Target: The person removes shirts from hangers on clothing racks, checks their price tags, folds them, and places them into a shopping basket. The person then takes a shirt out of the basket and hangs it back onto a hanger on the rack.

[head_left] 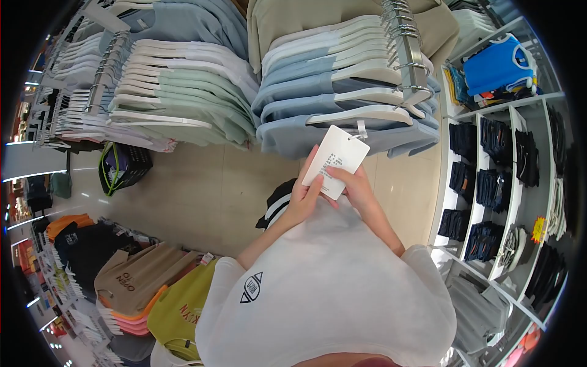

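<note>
A white hang tag (342, 147) with small printed lines is held in front of me by both hands. My left hand (304, 194) grips its lower left edge, thumb on the printed face. My right hand (358, 185) pinches the lower right side, its thumb lying across the print. A thin white string and strip (361, 129) run from the tag's top corner toward the nearest light blue shirt (287, 137). That shirt hangs on a white hanger (367, 114) at the front of the rack. The fingers behind the tag are mostly hidden.
Pale green shirts (183, 105) hang to the left on a metal rail (101, 76). A black basket (131, 168) stands on the floor (214, 183). Folded dark trousers (489, 188) fill shelves at right; a brown shirt (143, 272) and an olive shirt (177, 312) hang at lower left.
</note>
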